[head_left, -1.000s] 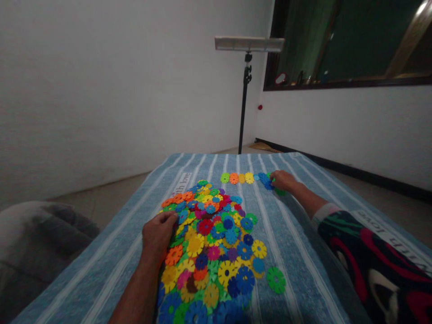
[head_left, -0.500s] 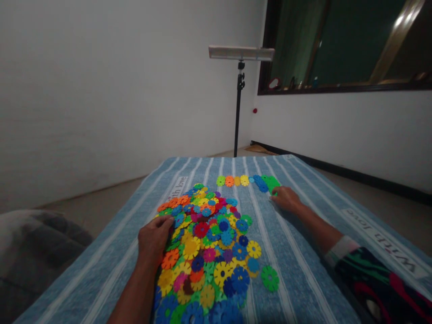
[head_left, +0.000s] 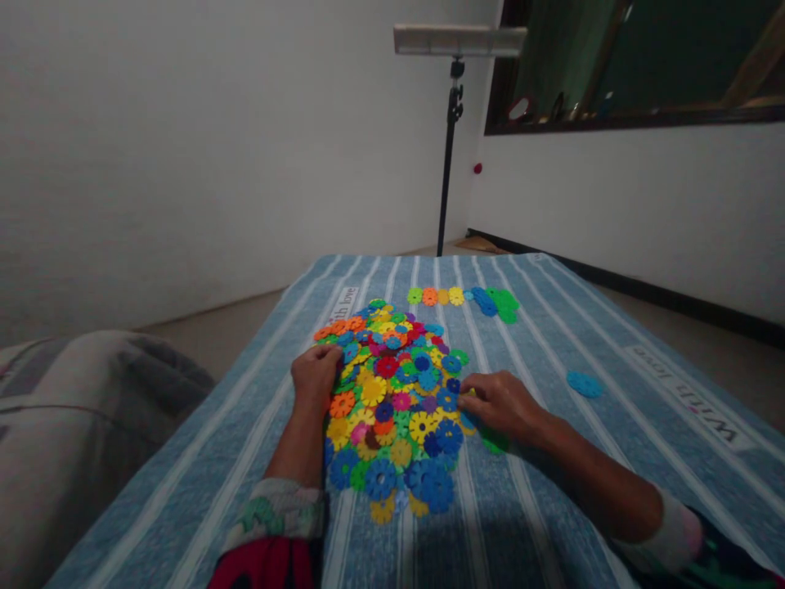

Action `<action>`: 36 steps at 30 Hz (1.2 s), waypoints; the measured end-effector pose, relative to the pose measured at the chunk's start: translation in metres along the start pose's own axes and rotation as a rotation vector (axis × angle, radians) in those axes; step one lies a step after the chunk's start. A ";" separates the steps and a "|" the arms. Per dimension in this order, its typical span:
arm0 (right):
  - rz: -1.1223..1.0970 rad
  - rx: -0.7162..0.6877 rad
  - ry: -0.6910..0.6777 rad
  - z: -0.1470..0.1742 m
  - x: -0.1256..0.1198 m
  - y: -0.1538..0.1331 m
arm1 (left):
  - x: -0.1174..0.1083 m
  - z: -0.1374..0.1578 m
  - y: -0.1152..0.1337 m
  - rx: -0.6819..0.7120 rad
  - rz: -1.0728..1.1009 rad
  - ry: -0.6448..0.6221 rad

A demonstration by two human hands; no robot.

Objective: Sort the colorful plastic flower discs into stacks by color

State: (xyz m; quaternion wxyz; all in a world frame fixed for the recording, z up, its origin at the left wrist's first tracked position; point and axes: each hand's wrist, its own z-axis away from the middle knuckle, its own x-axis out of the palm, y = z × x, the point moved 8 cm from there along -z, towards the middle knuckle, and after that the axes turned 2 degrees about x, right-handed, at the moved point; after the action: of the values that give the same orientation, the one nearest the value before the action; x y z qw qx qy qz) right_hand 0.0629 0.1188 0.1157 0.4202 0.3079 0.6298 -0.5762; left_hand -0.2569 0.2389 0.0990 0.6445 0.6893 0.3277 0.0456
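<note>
The right hand (head_left: 506, 405), narrowed, seems to be picking from the pile (head_left: 392, 393); the left hand (head_left: 315, 378) curls opposite. Next calls for 1 clean pinch. What either holds, I cannot tell.

Table (head_left: 374, 274): one, covered with blue cloth (head_left: 540, 327), white-striped, lettered bands (head_left: 687, 397) at left and right. Upon it:
- Pile of discs (head_left: 386, 366), notched-edged, multicoloured, overlapping, left of centre, running near to far.
- Row of discs (head_left: 455, 297), far side; left to right: light green, orange, amber, yellow, light blue, then overlapping blue and green.
- Blue disc (head_left: 585, 384), single, right, well apart.
- Green disc (head_left: 494, 442), partly hidden, just right of the pile.
</note>
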 end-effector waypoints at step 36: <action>-0.255 -0.023 -0.254 -0.008 -0.022 0.047 | -0.003 -0.009 -0.005 0.002 -0.066 -0.015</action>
State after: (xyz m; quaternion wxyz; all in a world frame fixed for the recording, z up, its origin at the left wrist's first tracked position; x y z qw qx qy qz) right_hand 0.1124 0.1354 0.1131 0.4236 0.1453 0.6122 -0.6517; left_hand -0.2650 0.2450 0.0972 0.6476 0.6789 0.3454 0.0188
